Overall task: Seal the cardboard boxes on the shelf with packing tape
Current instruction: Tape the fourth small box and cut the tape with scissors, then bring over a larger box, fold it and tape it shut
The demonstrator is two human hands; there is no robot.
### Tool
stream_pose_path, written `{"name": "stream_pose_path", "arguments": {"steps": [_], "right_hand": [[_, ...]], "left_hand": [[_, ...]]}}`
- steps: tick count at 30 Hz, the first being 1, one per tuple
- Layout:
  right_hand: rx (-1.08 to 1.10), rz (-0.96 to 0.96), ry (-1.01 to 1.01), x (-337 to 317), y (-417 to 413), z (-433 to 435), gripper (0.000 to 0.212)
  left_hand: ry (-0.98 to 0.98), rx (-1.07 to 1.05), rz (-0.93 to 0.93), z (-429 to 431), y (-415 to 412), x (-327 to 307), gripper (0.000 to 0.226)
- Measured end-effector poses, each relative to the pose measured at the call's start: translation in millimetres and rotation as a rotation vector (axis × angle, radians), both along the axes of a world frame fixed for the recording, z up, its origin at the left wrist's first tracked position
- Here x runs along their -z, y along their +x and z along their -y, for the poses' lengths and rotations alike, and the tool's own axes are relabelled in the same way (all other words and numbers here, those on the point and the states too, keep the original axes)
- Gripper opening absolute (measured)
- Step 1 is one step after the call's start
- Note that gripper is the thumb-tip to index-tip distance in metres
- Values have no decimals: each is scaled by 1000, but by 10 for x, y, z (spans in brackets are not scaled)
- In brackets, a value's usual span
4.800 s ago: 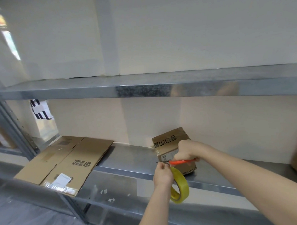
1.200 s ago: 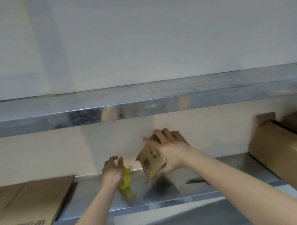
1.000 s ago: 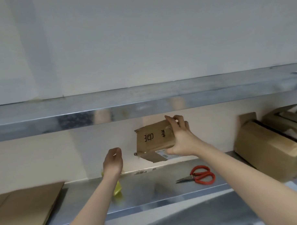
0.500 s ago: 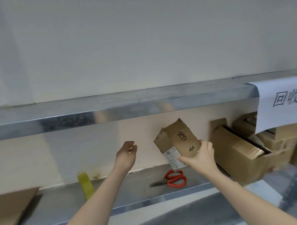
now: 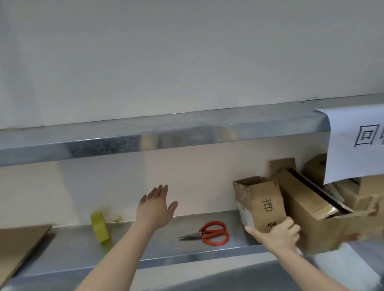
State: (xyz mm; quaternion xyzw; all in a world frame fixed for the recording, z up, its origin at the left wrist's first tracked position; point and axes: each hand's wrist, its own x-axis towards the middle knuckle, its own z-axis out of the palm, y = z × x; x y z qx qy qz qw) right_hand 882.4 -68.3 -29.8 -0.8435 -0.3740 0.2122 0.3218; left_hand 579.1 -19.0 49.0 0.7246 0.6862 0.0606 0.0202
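A small cardboard box (image 5: 262, 200) with printed characters stands on the metal shelf (image 5: 146, 249), pressed against a larger box (image 5: 306, 208) on its right. My right hand (image 5: 277, 235) grips the small box at its near lower end. My left hand (image 5: 155, 206) hovers above the shelf with fingers spread, holding nothing. A yellow roll of packing tape (image 5: 100, 226) stands on edge at the shelf's left. Red-handled scissors (image 5: 208, 233) lie between my hands.
More cardboard boxes (image 5: 371, 195) are piled at the far right under a white paper sign (image 5: 360, 143) hanging from the upper shelf (image 5: 156, 136). Flattened cardboard (image 5: 14, 247) lies at the left end of the shelf.
My right hand carried the small box rightwards and set it on the shelf against the larger box. My left hand let go of the tape roll and rose, opening.
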Motion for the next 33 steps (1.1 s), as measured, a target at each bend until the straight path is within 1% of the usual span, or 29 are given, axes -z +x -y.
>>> {"name": "stream_pose_path", "arguments": {"steps": [3,4,6,10,15,19,25,29,33], "right_hand": [[20,213,-165,51,28,-12,121],[42,233,-196,90,39,-11,119],[85,180,-241,168,69,-32,118],[84,85,-289,174,78,-164,117],[105,47,-301,229,-55,-161,116],[114,55,-306,318,-209,-60,110],[175,-4,-299,291,-443,2,107],[63,101,-279,302,-851,100,99],[-167,299,-107,152,-1499,105,89]], "left_hand": [[-26,-31,-66,53,-50,28,65],[-35,-39,-77,81,-67,38,64],[-39,-63,-73,133,-103,67,62],[-17,-116,-51,178,-209,91,62],[-41,-154,-74,253,-360,92,62],[-38,-184,-89,304,-522,75,62],[-45,-212,-49,384,-874,60,63],[-33,-217,-65,368,-1184,28,62],[-6,-181,-105,362,-1603,-31,61]]}}
